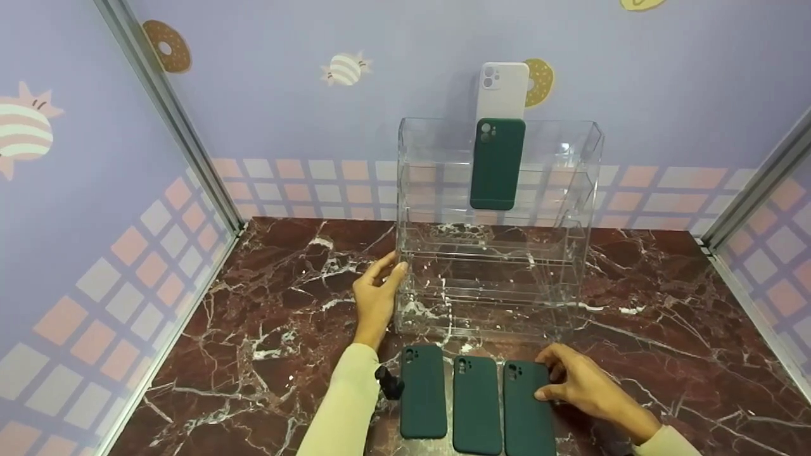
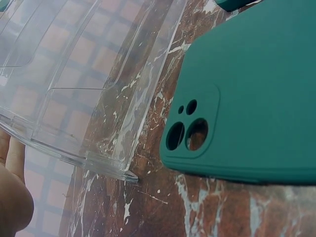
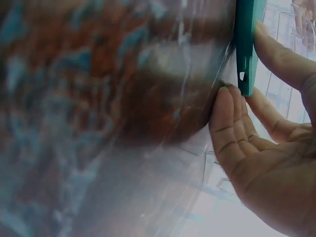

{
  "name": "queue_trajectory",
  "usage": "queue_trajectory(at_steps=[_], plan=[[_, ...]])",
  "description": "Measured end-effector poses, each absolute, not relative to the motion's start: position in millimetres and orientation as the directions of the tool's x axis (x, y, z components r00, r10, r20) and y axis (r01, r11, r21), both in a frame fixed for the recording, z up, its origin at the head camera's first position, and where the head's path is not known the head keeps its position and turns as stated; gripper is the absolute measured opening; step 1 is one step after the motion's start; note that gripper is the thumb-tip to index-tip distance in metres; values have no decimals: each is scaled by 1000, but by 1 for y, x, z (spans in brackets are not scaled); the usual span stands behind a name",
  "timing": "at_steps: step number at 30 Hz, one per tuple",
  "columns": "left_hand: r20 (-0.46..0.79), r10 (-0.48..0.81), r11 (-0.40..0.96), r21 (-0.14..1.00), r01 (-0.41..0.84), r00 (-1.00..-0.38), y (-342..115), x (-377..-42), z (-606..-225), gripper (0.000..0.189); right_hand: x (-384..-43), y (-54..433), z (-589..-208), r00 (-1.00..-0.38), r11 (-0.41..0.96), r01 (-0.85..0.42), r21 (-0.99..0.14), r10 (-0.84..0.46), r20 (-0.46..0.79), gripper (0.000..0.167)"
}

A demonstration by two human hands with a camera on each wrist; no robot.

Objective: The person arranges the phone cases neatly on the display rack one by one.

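My right hand is at the rightmost green phone case, thumb on its back and fingers at its top right edge. The right wrist view has the case edge-on, pinched between thumb and fingers of the right hand. Two more green phone cases, one on the left and a middle one, lie camera cutouts up. My left hand touches the left side of a clear tiered rack, fingers fairly straight. In it stand a white phone case and, one tier forward, a green one.
The rack stands on a dark red marbled tabletop. Behind rises a patterned lilac wall, with side panels and metal corner posts. A black device sits at the left wrist, beside the leftmost case.
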State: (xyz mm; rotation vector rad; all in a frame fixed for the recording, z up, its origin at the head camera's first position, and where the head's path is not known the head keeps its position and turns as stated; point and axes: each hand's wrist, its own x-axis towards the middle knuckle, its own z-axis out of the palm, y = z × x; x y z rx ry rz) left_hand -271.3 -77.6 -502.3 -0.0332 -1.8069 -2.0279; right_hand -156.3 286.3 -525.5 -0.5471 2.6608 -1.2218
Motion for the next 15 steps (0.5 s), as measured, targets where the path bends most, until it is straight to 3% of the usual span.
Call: queue_trajectory(at_steps=[8,15], plan=[[299,-298,-51,943,328,-906,-78,-272,-504,32,-153,290,-525,-928,525,-248,-814,-371,44,54],[309,-302,-36,942,335,-902,-79,-272,-504,32,-154,295,-514,-938,441,-286,-851,-311,154,49]])
